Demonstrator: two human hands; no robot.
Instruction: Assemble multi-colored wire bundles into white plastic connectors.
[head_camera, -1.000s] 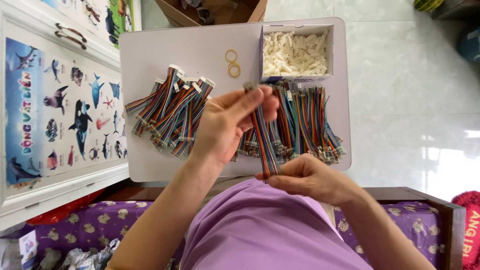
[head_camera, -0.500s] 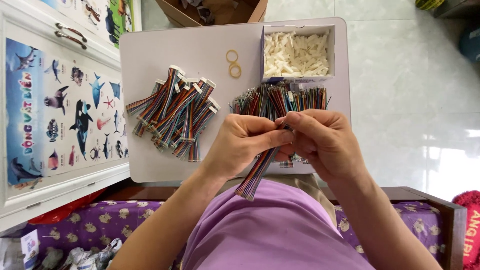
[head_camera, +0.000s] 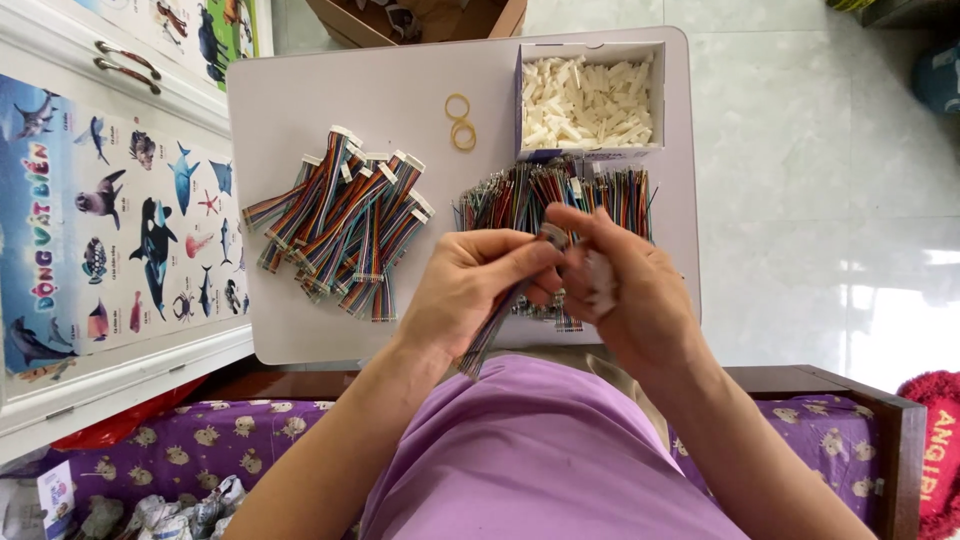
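White lap table, left of it a sea-animal poster on a white cabinet, beyond its far edge a brown cardboard box, below it purple patterned fabric, right of it pale floor tiles

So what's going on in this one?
A person seated at a white lap table holds a strip of multicoloured ribbon cable between both hands. The left hand grips the cable, while the right hand pinches its upper end, with something small and white against the palm. On the table lie a pile of cables with white connectors fitted, a pile of bare-ended cables, a box of white connectors and two rubber bands.
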